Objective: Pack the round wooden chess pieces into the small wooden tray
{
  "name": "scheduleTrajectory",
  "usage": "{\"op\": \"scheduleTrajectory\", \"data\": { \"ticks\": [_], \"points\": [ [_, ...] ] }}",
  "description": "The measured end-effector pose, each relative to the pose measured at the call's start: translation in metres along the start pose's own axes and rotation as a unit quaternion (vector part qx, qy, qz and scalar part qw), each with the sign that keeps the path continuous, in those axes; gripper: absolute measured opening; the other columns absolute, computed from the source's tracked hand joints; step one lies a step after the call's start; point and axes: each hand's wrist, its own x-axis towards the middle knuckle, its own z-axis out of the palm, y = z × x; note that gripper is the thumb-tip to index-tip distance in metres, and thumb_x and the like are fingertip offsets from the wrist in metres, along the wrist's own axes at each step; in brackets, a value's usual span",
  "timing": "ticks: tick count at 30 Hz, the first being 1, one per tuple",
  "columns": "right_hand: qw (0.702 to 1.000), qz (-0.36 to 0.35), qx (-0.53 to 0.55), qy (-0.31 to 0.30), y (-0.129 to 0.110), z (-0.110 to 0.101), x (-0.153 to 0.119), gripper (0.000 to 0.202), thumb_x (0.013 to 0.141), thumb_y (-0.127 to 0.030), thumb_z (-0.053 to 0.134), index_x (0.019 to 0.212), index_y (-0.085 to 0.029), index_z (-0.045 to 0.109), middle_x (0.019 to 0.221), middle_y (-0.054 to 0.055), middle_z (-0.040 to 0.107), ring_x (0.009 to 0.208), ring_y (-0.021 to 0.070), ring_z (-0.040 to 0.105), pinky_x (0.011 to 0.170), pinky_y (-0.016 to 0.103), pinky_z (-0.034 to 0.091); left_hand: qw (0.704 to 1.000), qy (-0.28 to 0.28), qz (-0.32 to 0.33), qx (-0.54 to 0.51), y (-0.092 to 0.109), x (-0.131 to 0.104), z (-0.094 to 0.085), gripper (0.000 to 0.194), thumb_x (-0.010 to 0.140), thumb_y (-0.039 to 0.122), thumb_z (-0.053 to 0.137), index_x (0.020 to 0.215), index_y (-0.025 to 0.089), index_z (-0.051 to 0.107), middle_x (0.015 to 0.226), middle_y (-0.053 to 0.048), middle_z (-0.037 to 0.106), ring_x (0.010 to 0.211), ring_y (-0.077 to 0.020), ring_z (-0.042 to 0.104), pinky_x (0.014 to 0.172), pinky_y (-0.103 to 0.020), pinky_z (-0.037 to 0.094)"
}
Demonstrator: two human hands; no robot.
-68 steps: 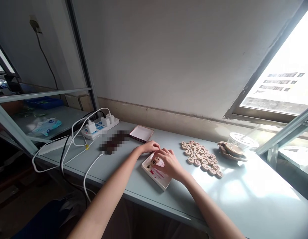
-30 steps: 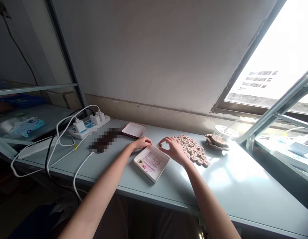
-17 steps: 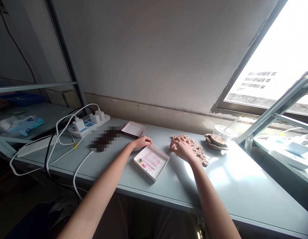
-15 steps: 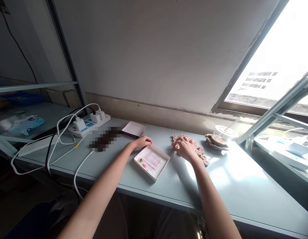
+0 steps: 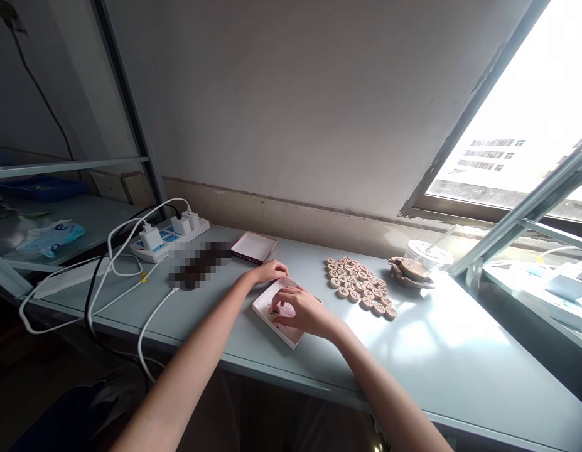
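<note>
My left hand (image 5: 270,272) rests at the far left corner of a shallow white cardboard box (image 5: 295,342), its curled fingers on the rim. My right hand (image 5: 297,311) reaches down into this box, pinching a round wooden Chinese chess piece (image 5: 274,312) with a dark character near the left side. Pink markings on the box floor show partly beneath the fingers. To the right, several Chinese chess pieces (image 5: 359,285) lie flat in close rows on the table, characters up.
A second shallow box (image 5: 254,247) stands behind my left hand. Beyond the pieces are a brown carved dish (image 5: 413,279) and a clear lidded cup with straw (image 5: 429,254). A power strip (image 5: 171,235) with white cables (image 5: 112,251) occupies the left of the grey table (image 5: 460,370).
My right hand has moved left from the chess pieces into the box, with one piece between its fingers. The rows of pieces are now uncovered. My left hand stays at the box corner.
</note>
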Motion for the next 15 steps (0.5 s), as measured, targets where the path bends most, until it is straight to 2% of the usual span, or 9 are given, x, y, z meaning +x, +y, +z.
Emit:
{"op": "scheduleTrajectory", "data": {
  "ticks": [4, 7, 9, 12, 15],
  "points": [
    [0.997, 0.048, 0.004, 0.065, 0.021, -0.023, -0.007, 0.020, 0.084, -0.028, 0.061, 0.104, -0.025, 0.062, 0.098, 0.002, 0.065, 0.087, 0.0150, 0.059, 0.085, 0.032, 0.041, 1.000, -0.006, 0.015, -0.012, -0.006, 0.003, 0.000, 0.019, 0.064, 0.030, 0.049, 0.067, 0.015, 0.060, 0.068, -0.001, 0.055, 0.066, -0.0134, 0.048, 0.058, -0.025, 0.034],
    [0.982, 0.124, -0.057, 0.128, 0.042, -0.036, -0.015, 0.024, 0.088, -0.028, 0.053, 0.110, -0.025, 0.062, 0.105, 0.005, 0.063, 0.094, 0.0173, 0.058, 0.086, 0.033, 0.040, 1.000, -0.007, 0.003, -0.030, -0.007, 0.002, 0.000, 0.019, 0.066, 0.031, 0.050, 0.068, 0.016, 0.061, 0.071, -0.001, 0.056, 0.067, -0.0132, 0.049, 0.059, -0.025, 0.035],
    [0.969, 0.175, -0.124, 0.123, 0.056, -0.041, -0.022, 0.020, 0.088, -0.028, 0.052, 0.103, -0.025, 0.064, 0.104, 0.005, 0.063, 0.099, 0.0200, 0.056, 0.089, 0.037, 0.038, 0.999, -0.006, -0.008, -0.035, -0.007, 0.001, 0.000, 0.018, 0.066, 0.031, 0.050, 0.069, 0.016, 0.061, 0.073, -0.001, 0.057, 0.067, -0.0131, 0.050, 0.059, -0.025, 0.035],
    [0.951, 0.226, -0.199, 0.066, 0.070, -0.043, -0.033, 0.015, 0.085, -0.024, 0.054, 0.093, -0.023, 0.066, 0.103, 0.006, 0.063, 0.105, 0.0240, 0.053, 0.093, 0.043, 0.035, 0.999, -0.004, -0.014, -0.043, -0.007, 0.002, 0.001, 0.017, 0.065, 0.030, 0.049, 0.068, 0.016, 0.060, 0.070, -0.001, 0.056, 0.065, -0.0126, 0.049, 0.059, -0.025, 0.034],
    [0.943, 0.237, -0.224, 0.069, 0.068, -0.046, -0.036, 0.017, 0.081, -0.019, 0.055, 0.094, -0.021, 0.065, 0.113, 0.008, 0.059, 0.113, 0.0271, 0.048, 0.097, 0.047, 0.032, 0.999, 0.011, -0.017, -0.035, -0.006, 0.003, 0.002, 0.018, 0.064, 0.030, 0.049, 0.067, 0.016, 0.059, 0.067, 0.000, 0.055, 0.064, -0.0124, 0.047, 0.059, -0.025, 0.034]
  ]
}}
